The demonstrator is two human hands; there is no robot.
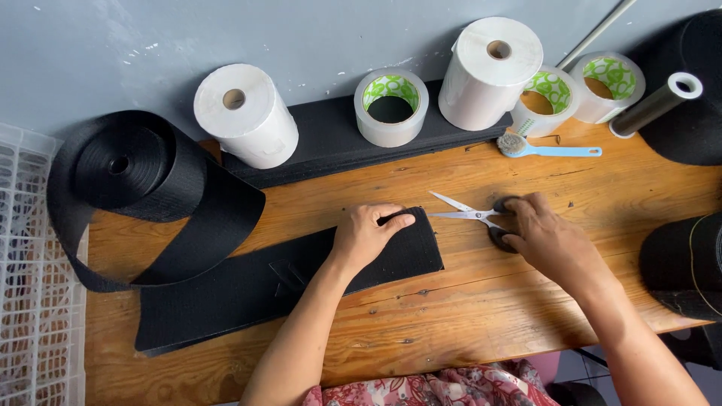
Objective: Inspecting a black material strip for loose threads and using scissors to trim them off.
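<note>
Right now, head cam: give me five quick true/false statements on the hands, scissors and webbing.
1. The left hand presses flat on the black webbing strip. True.
2. The right hand holds the blue brush. False: the blue brush lies untouched near the wall; the hand is on the handles of the scissors.
3. The scissors blades are spread open. True.
4. The scissors lie on the webbing. False: they lie on the wooden table, just right of the strip's end.
5. The big webbing roll sits at far left. True.
</note>
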